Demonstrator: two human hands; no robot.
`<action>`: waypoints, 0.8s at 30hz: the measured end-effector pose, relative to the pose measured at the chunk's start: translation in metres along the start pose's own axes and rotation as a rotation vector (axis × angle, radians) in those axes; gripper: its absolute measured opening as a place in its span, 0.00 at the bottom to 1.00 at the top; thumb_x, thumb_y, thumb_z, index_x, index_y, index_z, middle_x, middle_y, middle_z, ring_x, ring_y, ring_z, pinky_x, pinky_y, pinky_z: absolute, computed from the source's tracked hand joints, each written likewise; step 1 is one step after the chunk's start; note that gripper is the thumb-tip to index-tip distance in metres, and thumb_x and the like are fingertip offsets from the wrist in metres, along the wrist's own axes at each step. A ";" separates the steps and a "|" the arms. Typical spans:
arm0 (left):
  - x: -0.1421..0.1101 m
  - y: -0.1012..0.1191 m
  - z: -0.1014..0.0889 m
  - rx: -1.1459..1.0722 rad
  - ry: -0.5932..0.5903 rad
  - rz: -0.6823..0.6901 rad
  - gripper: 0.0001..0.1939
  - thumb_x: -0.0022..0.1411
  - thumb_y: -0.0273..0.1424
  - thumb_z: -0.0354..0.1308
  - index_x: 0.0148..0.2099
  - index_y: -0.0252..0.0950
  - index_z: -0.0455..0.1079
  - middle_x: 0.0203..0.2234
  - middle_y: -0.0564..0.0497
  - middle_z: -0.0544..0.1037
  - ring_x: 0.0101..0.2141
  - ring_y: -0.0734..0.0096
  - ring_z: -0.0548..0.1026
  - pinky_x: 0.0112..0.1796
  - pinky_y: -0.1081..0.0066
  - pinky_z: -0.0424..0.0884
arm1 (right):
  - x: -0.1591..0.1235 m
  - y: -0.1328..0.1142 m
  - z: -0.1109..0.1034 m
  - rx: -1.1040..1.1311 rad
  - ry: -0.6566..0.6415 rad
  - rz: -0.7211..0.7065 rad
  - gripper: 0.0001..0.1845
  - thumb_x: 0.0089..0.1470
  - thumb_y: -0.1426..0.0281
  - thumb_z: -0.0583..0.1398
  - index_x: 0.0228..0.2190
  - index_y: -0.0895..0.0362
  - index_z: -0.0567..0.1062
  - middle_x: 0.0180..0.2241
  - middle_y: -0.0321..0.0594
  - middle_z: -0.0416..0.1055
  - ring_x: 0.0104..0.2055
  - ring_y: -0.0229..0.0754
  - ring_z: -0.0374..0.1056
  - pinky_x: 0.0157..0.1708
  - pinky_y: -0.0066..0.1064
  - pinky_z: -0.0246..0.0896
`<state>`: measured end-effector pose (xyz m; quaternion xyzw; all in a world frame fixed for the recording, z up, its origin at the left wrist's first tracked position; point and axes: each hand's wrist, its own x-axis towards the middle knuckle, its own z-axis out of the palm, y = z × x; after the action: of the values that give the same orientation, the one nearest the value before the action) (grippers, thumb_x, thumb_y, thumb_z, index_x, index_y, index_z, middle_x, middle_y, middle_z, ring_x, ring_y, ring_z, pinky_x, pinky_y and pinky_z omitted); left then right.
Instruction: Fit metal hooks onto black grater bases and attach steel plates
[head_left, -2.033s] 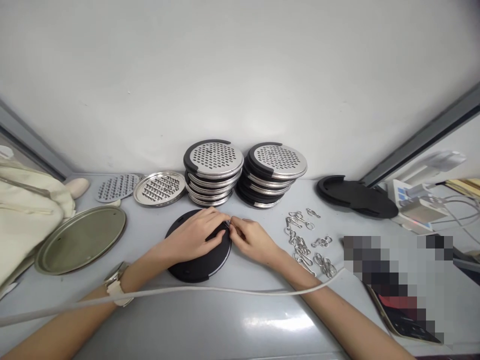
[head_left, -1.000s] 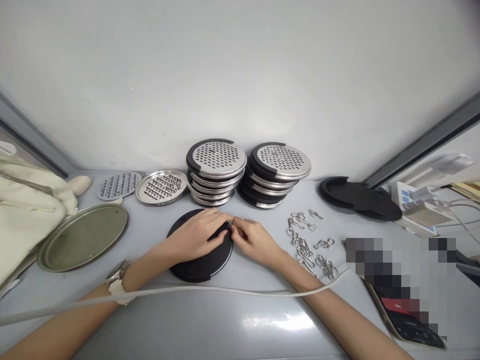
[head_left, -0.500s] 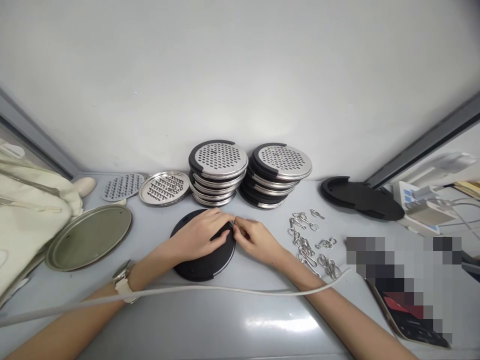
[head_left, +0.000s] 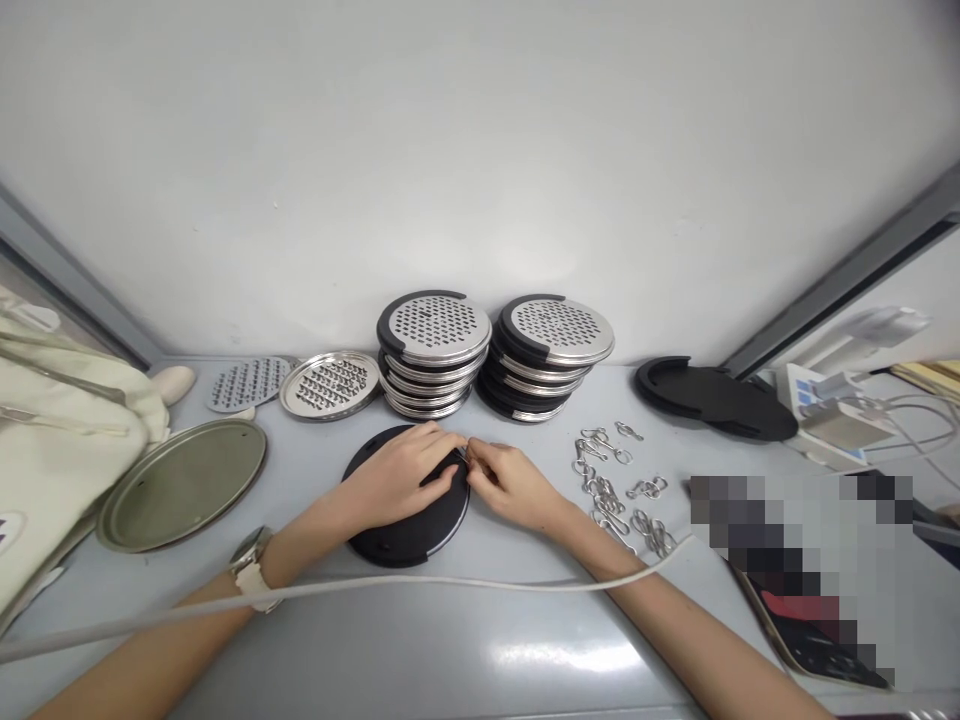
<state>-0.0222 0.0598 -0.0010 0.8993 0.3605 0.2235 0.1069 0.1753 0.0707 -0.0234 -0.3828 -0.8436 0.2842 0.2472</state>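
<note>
A round black disc [head_left: 409, 525] lies flat on the grey table in front of me. My left hand [head_left: 401, 475] rests on top of it, fingers curled and pressing it down near its right rim. My right hand [head_left: 510, 483] is at that same rim, fingers pinched on a small metal piece that I cannot make out clearly. A scatter of small metal hooks [head_left: 615, 485] lies just right of my right hand.
Two stacks of perforated steel discs with black rims [head_left: 433, 352] [head_left: 551, 352] stand behind the hands. Loose grater plates [head_left: 328, 385] and a flat metal lid [head_left: 182, 483] lie to the left, black discs [head_left: 712, 398] to the right. A white cable [head_left: 420, 583] crosses my forearms.
Both hands have stayed at the disc's right rim with only small finger movements. The view has shifted slightly.
</note>
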 end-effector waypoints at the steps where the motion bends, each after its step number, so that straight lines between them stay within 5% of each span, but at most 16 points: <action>1: 0.000 0.000 0.000 0.001 -0.001 0.001 0.12 0.64 0.25 0.50 0.50 0.36 0.65 0.37 0.48 0.73 0.42 0.63 0.69 0.43 0.64 0.68 | 0.000 0.000 0.000 0.000 0.000 0.000 0.05 0.54 0.74 0.51 0.27 0.55 0.61 0.22 0.31 0.61 0.23 0.34 0.56 0.26 0.24 0.51; 24: 0.001 0.001 -0.001 0.005 0.000 0.034 0.12 0.65 0.25 0.49 0.50 0.36 0.64 0.38 0.48 0.73 0.42 0.63 0.70 0.44 0.64 0.67 | 0.000 0.001 0.001 -0.040 0.003 -0.001 0.07 0.58 0.73 0.50 0.29 0.56 0.64 0.21 0.32 0.62 0.22 0.34 0.56 0.25 0.24 0.50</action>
<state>-0.0216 0.0595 0.0003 0.9054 0.3459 0.2245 0.1007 0.1752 0.0713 -0.0246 -0.3875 -0.8489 0.2665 0.2411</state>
